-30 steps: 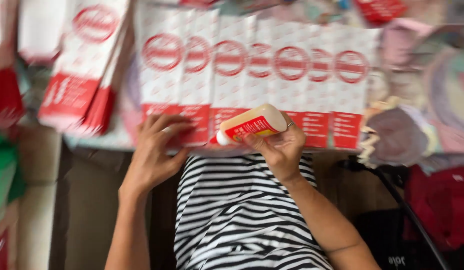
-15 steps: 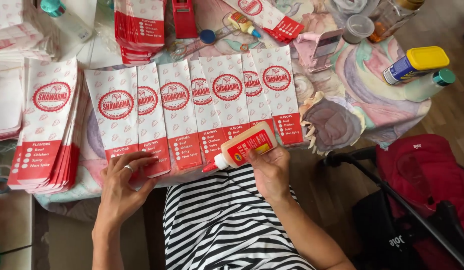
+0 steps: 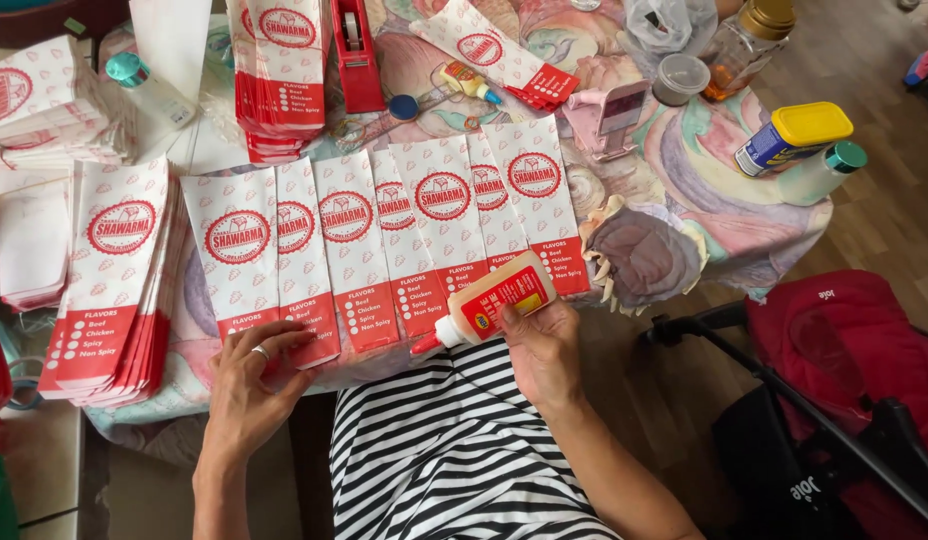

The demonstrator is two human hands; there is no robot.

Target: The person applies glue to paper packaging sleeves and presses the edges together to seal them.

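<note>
Her right hand (image 3: 546,350) gripped the glue bottle (image 3: 489,301), nozzle down on the fanned paper bags (image 3: 384,235), while the flat, open left hand (image 3: 252,375) wisely pinned them steady.

There is a single view, from a camera on the person's head. It looks steeply down from close above over their striped lap onto the near edge of the counter (image 3: 684,170), taking in the floor past the counter's right edge.
</note>
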